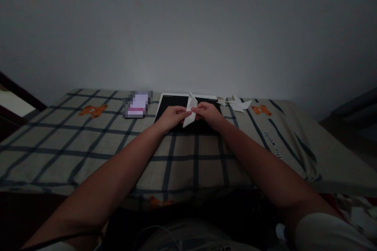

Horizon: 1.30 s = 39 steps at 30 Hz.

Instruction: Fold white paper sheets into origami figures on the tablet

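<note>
Both hands are closed in a pinching grip on one folded piece of white paper (pixel 190 111), which is held between them just above a dark tablet (pixel 172 104). From the left, the left hand (pixel 172 117) is seen with its fingertips pressed onto the paper's left edge. From the right, the right hand (pixel 207 111) is seen with thumb and fingers shut on the paper's right edge. The paper is held upright and a little tilted, with one pointed end raised toward the wall and the other pointed down toward the person. Both bare forearms are stretched forward from the bottom of the view and meet at the paper.

The tablet, black-screened with a white border, is laid flat on a bed (pixel 88 145) covered in a pale checked sheet with dark lines and small orange bear figures. Just beside the tablet's left edge, a small blurred pale purple object (pixel 137 104) is placed on the sheet; what it is cannot be told. To the right of the tablet, near its far corner, several folded white paper shapes (pixel 237 104) are scattered on the sheet, apart from the hands. A plain grey wall (pixel 188 27) is seen behind the bed. The scene is dimly lit.
</note>
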{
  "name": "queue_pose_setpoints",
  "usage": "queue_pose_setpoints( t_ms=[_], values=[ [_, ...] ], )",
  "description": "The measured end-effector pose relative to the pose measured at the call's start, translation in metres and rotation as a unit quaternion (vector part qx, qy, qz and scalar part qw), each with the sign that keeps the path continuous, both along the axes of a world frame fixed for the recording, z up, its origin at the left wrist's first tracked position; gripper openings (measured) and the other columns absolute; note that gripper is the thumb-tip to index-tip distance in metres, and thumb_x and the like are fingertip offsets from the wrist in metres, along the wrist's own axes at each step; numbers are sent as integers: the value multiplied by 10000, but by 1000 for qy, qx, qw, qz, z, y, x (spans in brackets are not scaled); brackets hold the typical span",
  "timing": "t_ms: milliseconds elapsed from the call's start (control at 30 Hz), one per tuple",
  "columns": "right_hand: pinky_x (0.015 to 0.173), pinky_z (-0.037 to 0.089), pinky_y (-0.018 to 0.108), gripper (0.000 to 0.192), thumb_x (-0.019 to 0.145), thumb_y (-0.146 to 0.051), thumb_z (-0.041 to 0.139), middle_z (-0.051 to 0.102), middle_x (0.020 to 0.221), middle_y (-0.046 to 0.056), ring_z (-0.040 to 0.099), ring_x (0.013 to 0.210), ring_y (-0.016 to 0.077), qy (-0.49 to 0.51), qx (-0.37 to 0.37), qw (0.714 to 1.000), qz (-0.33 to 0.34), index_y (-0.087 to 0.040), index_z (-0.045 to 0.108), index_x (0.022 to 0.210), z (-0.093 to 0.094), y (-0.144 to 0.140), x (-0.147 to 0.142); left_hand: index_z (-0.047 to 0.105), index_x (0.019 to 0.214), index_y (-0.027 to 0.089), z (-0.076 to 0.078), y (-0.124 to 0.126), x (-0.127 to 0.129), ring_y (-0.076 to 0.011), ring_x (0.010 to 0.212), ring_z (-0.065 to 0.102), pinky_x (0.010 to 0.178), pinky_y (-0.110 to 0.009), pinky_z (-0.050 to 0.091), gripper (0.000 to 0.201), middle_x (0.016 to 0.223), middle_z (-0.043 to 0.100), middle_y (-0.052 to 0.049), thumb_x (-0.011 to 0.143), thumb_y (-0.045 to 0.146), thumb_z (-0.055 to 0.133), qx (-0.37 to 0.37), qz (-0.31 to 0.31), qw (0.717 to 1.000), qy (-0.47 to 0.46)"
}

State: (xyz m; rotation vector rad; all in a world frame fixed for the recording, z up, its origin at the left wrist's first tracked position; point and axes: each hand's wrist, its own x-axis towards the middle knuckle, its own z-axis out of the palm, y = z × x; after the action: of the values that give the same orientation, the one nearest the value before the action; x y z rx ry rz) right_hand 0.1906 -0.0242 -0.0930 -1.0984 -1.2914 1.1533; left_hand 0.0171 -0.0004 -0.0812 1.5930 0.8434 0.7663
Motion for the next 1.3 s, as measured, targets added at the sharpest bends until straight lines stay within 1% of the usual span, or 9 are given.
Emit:
queue_pose_setpoints(
  t_ms=[67,200,433,567,667,800,1000,1167,1300],
  values=[
    [522,436,221,295,661,-412,705,591,595,-23,531,517,82,7,-5,1000,2,-175,535,700,1,0,0,686,877,117,0,0,-1,-85,525,497,512,-215,363,335,665,646,-21,711,407,666,9,-3,1000,5],
    [542,448,223,290,706,-444,658,600,651,-6,538,554,83,13,3,1000,-3,-170,614,791,3,1,2,701,926,128,-3,3,-2,-118,614,550,571,-233,393,351,782,690,-46,710,402,663,23,-12,1000,18],
    [536,429,235,273,685,-429,681,590,630,-6,520,534,84,-3,12,1000,-28,-168,614,723,-5,6,7,716,913,145,-5,5,-4,-142,679,566,626,-252,409,343,824,694,-46,733,421,621,71,-48,995,47],
    [528,416,240,290,664,-436,695,581,606,-7,512,518,88,4,12,999,-51,-174,572,667,-6,7,6,717,885,148,-3,5,-4,-123,630,538,581,-237,379,321,754,671,-28,738,413,611,77,-58,994,59],
    [510,397,233,305,664,-443,695,570,578,-12,502,501,86,-5,20,998,-54,-174,554,647,-5,5,5,710,840,132,-4,4,-2,-116,579,512,541,-235,360,313,686,647,-25,711,408,636,64,-28,995,66],
    [515,407,225,323,653,-458,700,575,578,-14,509,511,85,-2,21,999,-41,-172,551,652,-4,3,4,705,847,128,-4,2,0,-125,578,522,534,-242,372,378,704,659,-44,698,469,637,49,15,997,59],
    [569,452,228,327,671,-472,681,606,679,2,543,588,91,18,7,1000,-17,-162,625,759,-3,3,3,712,786,134,-1,1,-2,-123,587,522,525,-232,359,388,698,659,-36,689,502,638,82,10,993,89],
    [581,457,240,296,668,-451,688,610,680,9,533,582,93,22,11,999,-40,-166,630,721,-3,3,4,707,766,137,0,0,-3,-110,537,478,483,-228,317,381,622,615,-16,696,503,631,96,19,989,108],
    [637,480,256,282,677,-434,681,604,715,11,547,639,101,65,-3,998,-24,-165,634,743,-1,2,3,706,762,142,0,1,-4,-109,527,475,477,-230,311,398,610,608,-15,709,524,610,118,21,985,122]
  ],
)
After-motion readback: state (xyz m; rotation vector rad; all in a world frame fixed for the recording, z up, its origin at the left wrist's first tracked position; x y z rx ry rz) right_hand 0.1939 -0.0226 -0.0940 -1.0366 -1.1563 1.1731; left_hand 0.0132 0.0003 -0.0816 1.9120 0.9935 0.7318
